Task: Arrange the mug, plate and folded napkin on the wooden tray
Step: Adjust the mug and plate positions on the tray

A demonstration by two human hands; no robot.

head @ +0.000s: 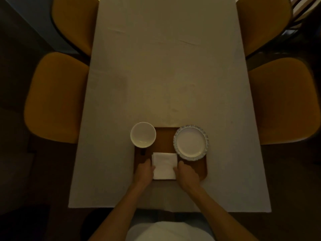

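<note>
Basically both hands sit at the napkin (164,165): left hand (145,171) on its left edge, right hand (186,173) on its right edge, fingers curled at the paper, likely squaring it up, though whether they pinch it or just press is too dim to tell. Napkin lies folded on the near middle of the tray (202,168), near edge about level with the tray's near rim. Mug (143,134) stands at the tray's far left corner, overhanging that rim; its dark handle is barely readable below it. Plate (191,143) sits at the tray's far right, rim touching or overlapping the napkin's corner. Tray's left side is mostly hidden by hand and mug. All three look placed, so probably final tidying.
</note>
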